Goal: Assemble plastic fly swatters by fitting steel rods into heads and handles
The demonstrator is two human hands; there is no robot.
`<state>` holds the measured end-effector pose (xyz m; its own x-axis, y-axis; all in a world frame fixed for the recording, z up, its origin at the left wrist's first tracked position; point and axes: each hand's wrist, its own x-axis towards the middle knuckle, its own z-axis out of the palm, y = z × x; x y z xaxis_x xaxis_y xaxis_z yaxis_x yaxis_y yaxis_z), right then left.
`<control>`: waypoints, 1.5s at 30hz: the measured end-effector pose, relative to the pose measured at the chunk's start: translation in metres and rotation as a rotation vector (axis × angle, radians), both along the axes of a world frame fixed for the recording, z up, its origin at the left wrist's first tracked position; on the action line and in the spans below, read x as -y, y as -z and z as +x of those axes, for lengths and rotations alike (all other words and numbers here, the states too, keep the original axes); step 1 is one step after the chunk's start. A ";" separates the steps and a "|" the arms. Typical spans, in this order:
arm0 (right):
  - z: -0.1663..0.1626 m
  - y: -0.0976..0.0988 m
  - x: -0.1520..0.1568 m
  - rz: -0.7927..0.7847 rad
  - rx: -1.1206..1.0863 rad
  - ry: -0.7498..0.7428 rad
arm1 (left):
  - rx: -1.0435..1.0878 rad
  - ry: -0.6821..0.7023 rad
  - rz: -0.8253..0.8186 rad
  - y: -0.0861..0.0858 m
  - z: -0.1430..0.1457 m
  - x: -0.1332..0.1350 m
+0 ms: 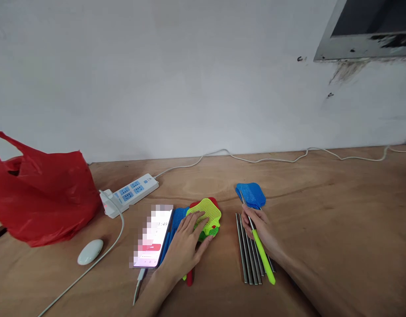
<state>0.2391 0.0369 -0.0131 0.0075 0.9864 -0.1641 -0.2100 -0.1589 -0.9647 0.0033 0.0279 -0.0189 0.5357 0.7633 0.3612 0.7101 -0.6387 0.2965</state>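
Note:
My left hand point(186, 244) lies with fingers spread on a pile of fly-swatter heads, the top one yellow-green point(207, 212), with red, green and blue ones under it. My right hand point(257, 226) is closed round the thin metal rod of an assembled fly swatter with a blue head point(251, 194) and a green handle point(264, 256). That swatter lies over a row of several bare metal rods point(247, 253) on the wooden table point(322, 220).
A lit phone point(153, 237) on a cable lies left of the pile. Further left are a white power strip point(130, 193), a white mouse point(90, 252) and a red plastic bag point(41, 198). A white cable point(272, 159) runs along the wall.

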 end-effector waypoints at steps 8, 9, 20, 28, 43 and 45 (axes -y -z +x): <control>-0.004 -0.008 0.003 0.001 0.042 -0.041 | 0.100 -0.011 -0.050 -0.005 0.002 -0.002; -0.004 -0.008 0.004 -0.002 0.041 -0.045 | 0.110 -0.016 -0.064 -0.006 0.002 -0.002; -0.004 0.000 0.005 0.038 0.095 -0.137 | 0.130 -0.046 -0.088 -0.005 0.000 0.000; -0.003 -0.002 0.005 0.059 0.143 -0.187 | 0.094 -0.073 -0.083 -0.010 -0.002 0.000; 0.000 -0.013 0.016 -0.043 0.150 -0.604 | 0.471 -0.267 -0.098 -0.019 -0.005 -0.004; -0.001 -0.014 0.017 -0.042 0.158 -0.623 | 0.482 -0.265 -0.104 -0.020 -0.005 -0.003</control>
<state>0.2381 0.0200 0.0013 -0.5375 0.8063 -0.2469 0.0783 -0.2438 -0.9667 -0.0012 0.0311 0.0013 0.1135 0.8941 0.4333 0.6113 -0.4066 0.6789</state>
